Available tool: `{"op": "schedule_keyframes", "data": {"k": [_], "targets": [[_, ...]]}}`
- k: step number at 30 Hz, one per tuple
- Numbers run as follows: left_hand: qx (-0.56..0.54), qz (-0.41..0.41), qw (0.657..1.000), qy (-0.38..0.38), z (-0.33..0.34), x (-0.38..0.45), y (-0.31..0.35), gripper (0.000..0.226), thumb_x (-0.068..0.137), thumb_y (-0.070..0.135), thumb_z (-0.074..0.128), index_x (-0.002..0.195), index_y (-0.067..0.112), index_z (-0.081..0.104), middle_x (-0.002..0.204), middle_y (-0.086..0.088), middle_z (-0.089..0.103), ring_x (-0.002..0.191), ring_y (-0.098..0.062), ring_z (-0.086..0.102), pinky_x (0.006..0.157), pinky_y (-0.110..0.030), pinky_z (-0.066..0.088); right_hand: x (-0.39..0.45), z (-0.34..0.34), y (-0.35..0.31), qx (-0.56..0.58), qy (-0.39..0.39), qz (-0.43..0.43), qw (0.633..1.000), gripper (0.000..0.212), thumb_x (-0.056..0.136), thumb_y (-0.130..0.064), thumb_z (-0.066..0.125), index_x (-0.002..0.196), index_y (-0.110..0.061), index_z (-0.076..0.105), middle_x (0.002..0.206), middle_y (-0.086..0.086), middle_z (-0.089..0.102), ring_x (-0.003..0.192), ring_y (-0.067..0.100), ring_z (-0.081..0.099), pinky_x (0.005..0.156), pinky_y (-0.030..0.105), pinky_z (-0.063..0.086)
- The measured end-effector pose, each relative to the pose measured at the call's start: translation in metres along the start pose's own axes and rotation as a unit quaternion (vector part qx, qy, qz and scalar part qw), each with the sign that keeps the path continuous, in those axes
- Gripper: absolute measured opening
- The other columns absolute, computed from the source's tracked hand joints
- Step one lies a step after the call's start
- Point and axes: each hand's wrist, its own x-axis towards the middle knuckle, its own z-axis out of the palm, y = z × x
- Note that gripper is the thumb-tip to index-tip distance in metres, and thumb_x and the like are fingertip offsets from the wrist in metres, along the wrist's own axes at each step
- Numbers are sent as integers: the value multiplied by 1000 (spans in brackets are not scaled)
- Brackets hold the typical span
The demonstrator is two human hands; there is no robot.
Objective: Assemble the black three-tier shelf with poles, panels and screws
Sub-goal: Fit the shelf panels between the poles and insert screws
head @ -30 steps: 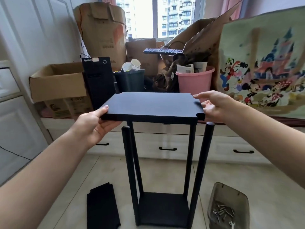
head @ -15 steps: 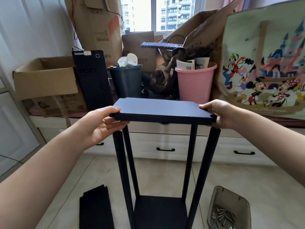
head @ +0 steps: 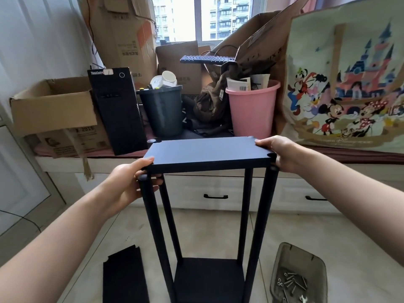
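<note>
bright daylight enters through the glass window [head: 194,18] at the back, slightly washing out the buildings outside. the room is evenly lit with soft, faint shadows on the pale tiled floor [head: 328,232]. sharp focus throughout; wide-angle distortion bends and stretches the edges.

Between the four black upright poles [head: 150,226] there is open room down to the black bottom panel [head: 208,278], capped above by the flat black panel [head: 207,152] I hold. On the tiled floor [head: 218,230], a spare black panel [head: 124,278] lies just left of the frame and a grey tray of screws [head: 298,274] sits to its right. Behind stand a pink plastic bin [head: 251,110] and a black computer tower [head: 119,110].
</note>
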Motion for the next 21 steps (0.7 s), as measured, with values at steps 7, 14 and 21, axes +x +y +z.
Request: {"op": "schedule_keyframes", "data": {"k": [7, 14, 21], "targets": [[-35, 10, 999, 3, 7, -2, -4, 23, 97, 26, 62, 102, 4, 63, 58, -4, 54, 49, -17, 53, 78, -41, 51, -3, 1, -2, -7, 22, -2, 1000, 13, 96, -21, 58, 86, -15, 53, 46, -5, 58, 32, 10, 53, 34, 15, 35], [-41, 14, 999, -14, 9, -4, -3, 18, 97, 23, 60, 97, 5, 61, 59, -5, 52, 49, -16, 49, 69, -36, 46, -3, 1, 1, -26, 35, -10, 999, 15, 95, -26, 62, 86, -16, 56, 72, 1, 54, 51, 14, 52, 33, 16, 35], [-51, 24, 998, -30, 5, -1, -6, 23, 99, 27, 58, 106, 6, 62, 64, -7, 57, 52, -17, 51, 71, -36, 46, -2, 2, 2, -19, 21, -7, 1000, 13, 96, -25, 61, 87, -16, 59, 68, -1, 56, 47, 11, 55, 45, 22, 40]]}}
